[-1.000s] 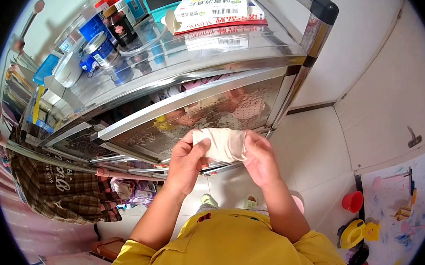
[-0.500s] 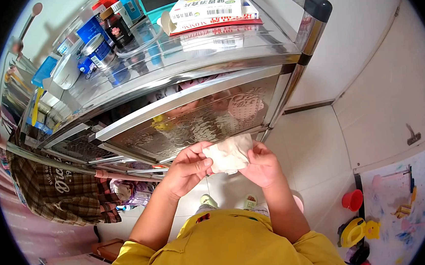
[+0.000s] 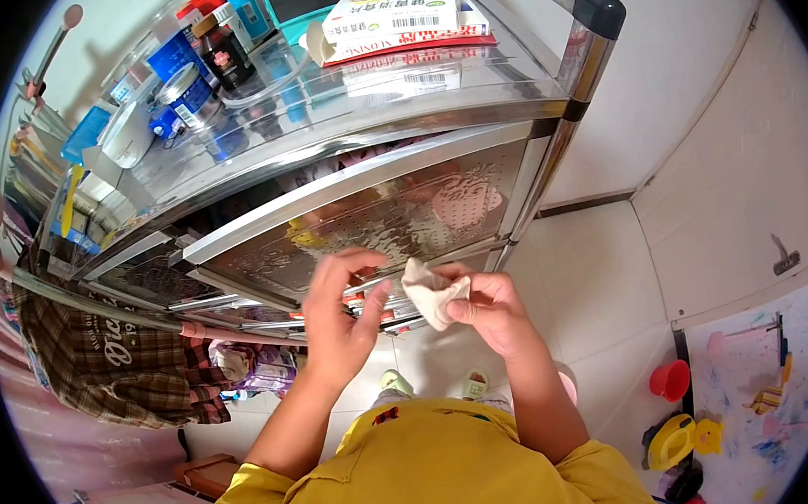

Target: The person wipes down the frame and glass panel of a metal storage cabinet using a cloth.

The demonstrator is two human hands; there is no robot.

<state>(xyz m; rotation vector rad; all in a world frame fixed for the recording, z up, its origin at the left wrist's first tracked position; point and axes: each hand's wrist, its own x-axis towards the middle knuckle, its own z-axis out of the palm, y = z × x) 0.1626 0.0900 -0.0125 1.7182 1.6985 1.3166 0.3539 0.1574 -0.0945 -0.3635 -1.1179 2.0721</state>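
Observation:
A crumpled off-white cloth (image 3: 437, 296) is pinched between the thumb and fingers of my right hand (image 3: 490, 310). It bunches up and sticks out to the left of that grip. My left hand (image 3: 341, 314) is apart from the cloth, a little to its left, with thumb and fingers spread and nothing between them. Both hands are held in front of the metal cabinet's patterned door (image 3: 355, 227), above the tiled floor.
On the glossy cabinet top (image 3: 356, 105) stand a dark brown bottle (image 3: 224, 54), a small tin (image 3: 189, 97) and stacked medicine boxes (image 3: 395, 17). Plaid clothing (image 3: 131, 365) hangs at left. A red bucket (image 3: 670, 381) is at lower right.
My left hand has let go of the cloth and moved left, fingers opening. The cloth, earlier stretched between both hands, is now bunched in my right hand.

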